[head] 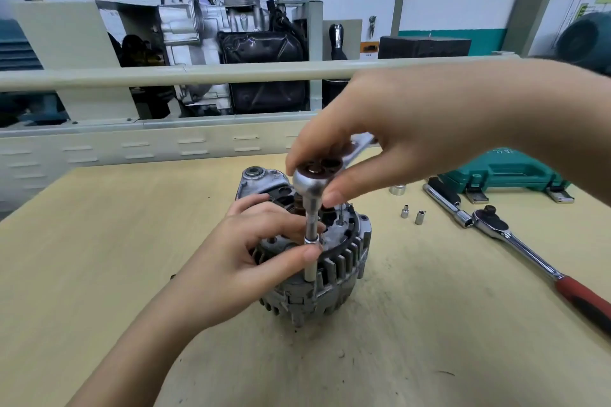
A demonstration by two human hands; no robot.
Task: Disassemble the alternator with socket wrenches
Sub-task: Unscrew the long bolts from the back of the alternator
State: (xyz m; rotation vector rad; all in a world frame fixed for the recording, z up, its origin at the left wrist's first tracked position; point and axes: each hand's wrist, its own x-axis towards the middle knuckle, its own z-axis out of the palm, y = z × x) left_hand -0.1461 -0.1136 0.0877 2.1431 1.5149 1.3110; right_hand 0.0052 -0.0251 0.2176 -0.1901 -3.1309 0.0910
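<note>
The right hand (380, 142), in the centre right of the frame, was curled over the head of a small ratchet wrench (314, 180), which was pinched between thumb and fingertips. From that head an extension bar (311, 225) ran straight down to the top of the alternator (317, 261). The left hand (261, 241), lower centre, was closed round the bar's lower end, pinched by thumb and forefinger, with its other fingers laid on the alternator's top. The alternator stood upright on the wooden counter (99, 258) in the middle of the frame. To the right, two small sockets (412, 214) were set near each other, a larger ratchet with a red and black handle (529, 251) lay beyond them, and a green tool case (506, 172) was placed at the far right edge
</note>
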